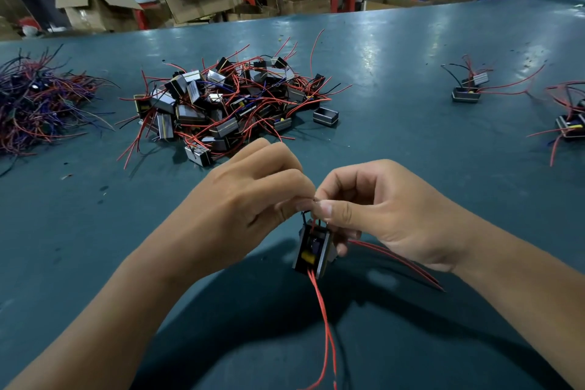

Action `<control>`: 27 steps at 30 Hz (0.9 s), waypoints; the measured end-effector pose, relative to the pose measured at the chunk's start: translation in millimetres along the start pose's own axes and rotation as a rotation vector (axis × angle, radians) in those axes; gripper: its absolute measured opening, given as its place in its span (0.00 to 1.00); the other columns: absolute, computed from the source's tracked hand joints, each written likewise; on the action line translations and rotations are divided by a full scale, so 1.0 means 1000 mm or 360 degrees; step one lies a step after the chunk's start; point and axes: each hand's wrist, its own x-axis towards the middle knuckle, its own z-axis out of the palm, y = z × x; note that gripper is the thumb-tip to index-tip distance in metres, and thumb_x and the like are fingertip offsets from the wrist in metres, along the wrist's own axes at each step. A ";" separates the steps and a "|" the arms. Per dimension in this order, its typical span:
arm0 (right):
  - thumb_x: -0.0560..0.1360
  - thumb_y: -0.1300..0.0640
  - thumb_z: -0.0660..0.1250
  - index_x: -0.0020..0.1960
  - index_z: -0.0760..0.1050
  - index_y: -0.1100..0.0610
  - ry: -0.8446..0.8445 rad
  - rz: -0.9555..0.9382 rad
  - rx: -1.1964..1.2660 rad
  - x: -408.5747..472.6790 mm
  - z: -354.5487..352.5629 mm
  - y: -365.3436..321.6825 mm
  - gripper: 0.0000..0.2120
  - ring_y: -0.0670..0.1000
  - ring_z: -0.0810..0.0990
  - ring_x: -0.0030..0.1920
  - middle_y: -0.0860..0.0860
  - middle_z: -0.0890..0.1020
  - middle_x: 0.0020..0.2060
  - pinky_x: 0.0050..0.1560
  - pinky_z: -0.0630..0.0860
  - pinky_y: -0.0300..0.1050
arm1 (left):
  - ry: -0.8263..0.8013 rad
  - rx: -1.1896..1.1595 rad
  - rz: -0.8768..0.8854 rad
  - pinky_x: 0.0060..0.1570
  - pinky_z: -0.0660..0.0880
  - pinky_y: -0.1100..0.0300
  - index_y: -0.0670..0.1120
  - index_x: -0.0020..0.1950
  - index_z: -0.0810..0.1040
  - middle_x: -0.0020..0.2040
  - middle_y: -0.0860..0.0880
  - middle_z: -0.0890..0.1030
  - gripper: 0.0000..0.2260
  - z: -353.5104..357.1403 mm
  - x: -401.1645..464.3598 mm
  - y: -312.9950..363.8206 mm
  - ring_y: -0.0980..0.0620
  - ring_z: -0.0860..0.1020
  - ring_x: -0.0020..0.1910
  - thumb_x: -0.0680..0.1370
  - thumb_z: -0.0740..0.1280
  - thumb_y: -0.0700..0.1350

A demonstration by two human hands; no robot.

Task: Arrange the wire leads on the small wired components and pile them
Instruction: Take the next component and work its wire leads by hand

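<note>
Left hand (253, 196) and right hand (376, 209) meet fingertip to fingertip, both pinching the leads atop one small wired component (313, 250) hanging between them above the table (411, 123). The pinch point is hidden by fingers. The component pile (228, 101) lies beyond the left hand. No legible markings.

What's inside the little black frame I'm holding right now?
Inside the held component a yellow part and a dark part above it show, with red leads running out below. The right hand covers its far side.
</note>
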 end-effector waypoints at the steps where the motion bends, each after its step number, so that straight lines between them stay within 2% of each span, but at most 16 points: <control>1: 0.73 0.57 0.70 0.44 0.78 0.62 0.0019 -0.0017 -0.0038 0.000 0.001 0.000 0.07 0.52 0.79 0.30 0.55 0.80 0.34 0.34 0.75 0.39 | -0.0025 -0.0020 -0.0022 0.44 0.70 0.57 0.43 0.49 0.81 0.46 0.50 0.75 0.12 0.001 0.000 0.001 0.49 0.72 0.45 0.84 0.61 0.48; 6: 0.76 0.59 0.71 0.44 0.79 0.60 0.0098 -0.0125 -0.0304 -0.001 0.002 0.001 0.04 0.52 0.80 0.31 0.58 0.83 0.35 0.36 0.79 0.46 | -0.0152 -0.0299 -0.0204 0.44 0.66 0.68 0.44 0.48 0.77 0.44 0.53 0.72 0.09 0.000 0.001 0.005 0.57 0.71 0.43 0.83 0.61 0.45; 9: 0.76 0.57 0.72 0.44 0.80 0.56 0.0137 -0.0156 -0.0399 -0.003 0.002 0.002 0.04 0.52 0.81 0.32 0.57 0.83 0.35 0.36 0.80 0.50 | -0.0183 -0.0498 -0.0342 0.39 0.66 0.66 0.45 0.44 0.76 0.39 0.55 0.72 0.10 0.002 0.001 0.007 0.56 0.70 0.37 0.82 0.62 0.48; 12: 0.76 0.55 0.72 0.43 0.80 0.54 0.0193 -0.0170 -0.0505 -0.002 0.001 0.003 0.04 0.53 0.80 0.31 0.55 0.83 0.33 0.35 0.79 0.52 | -0.0175 -0.0824 -0.0695 0.32 0.62 0.64 0.48 0.41 0.76 0.32 0.56 0.69 0.12 0.008 0.000 0.011 0.58 0.65 0.31 0.79 0.63 0.54; 15: 0.76 0.56 0.72 0.42 0.80 0.55 0.0241 -0.0131 -0.0457 0.000 -0.002 0.005 0.05 0.51 0.81 0.31 0.54 0.83 0.33 0.34 0.80 0.47 | -0.0081 -0.0937 -0.0873 0.29 0.60 0.64 0.47 0.40 0.77 0.29 0.55 0.67 0.13 0.012 0.001 0.013 0.58 0.63 0.29 0.79 0.66 0.54; 18: 0.76 0.56 0.72 0.42 0.80 0.56 0.0261 -0.0101 -0.0364 0.002 -0.005 0.004 0.05 0.52 0.81 0.31 0.53 0.83 0.33 0.35 0.79 0.46 | -0.0013 -0.0827 -0.0767 0.29 0.66 0.61 0.50 0.43 0.80 0.32 0.56 0.74 0.08 0.006 0.000 0.012 0.56 0.68 0.29 0.79 0.68 0.52; 20: 0.76 0.56 0.71 0.42 0.80 0.56 0.0270 -0.0086 -0.0318 0.002 -0.006 0.004 0.05 0.53 0.81 0.30 0.52 0.83 0.33 0.35 0.78 0.45 | 0.0027 -0.0595 -0.0607 0.35 0.71 0.54 0.51 0.46 0.81 0.38 0.54 0.78 0.05 0.001 0.000 0.012 0.51 0.75 0.36 0.78 0.69 0.51; 22: 0.76 0.58 0.71 0.42 0.80 0.57 0.0271 -0.0069 -0.0271 0.003 -0.006 0.004 0.05 0.52 0.80 0.30 0.52 0.83 0.33 0.34 0.76 0.43 | 0.0061 -0.0484 -0.0517 0.37 0.71 0.52 0.51 0.46 0.82 0.40 0.53 0.79 0.02 0.000 0.001 0.013 0.49 0.77 0.41 0.77 0.70 0.48; 27: 0.77 0.61 0.70 0.42 0.79 0.60 0.0277 -0.0083 -0.0199 0.002 -0.006 0.002 0.05 0.49 0.78 0.29 0.53 0.83 0.33 0.32 0.73 0.37 | 0.0120 -0.0683 -0.0620 0.39 0.73 0.54 0.52 0.49 0.82 0.41 0.54 0.80 0.04 0.002 -0.001 0.012 0.51 0.78 0.41 0.75 0.73 0.48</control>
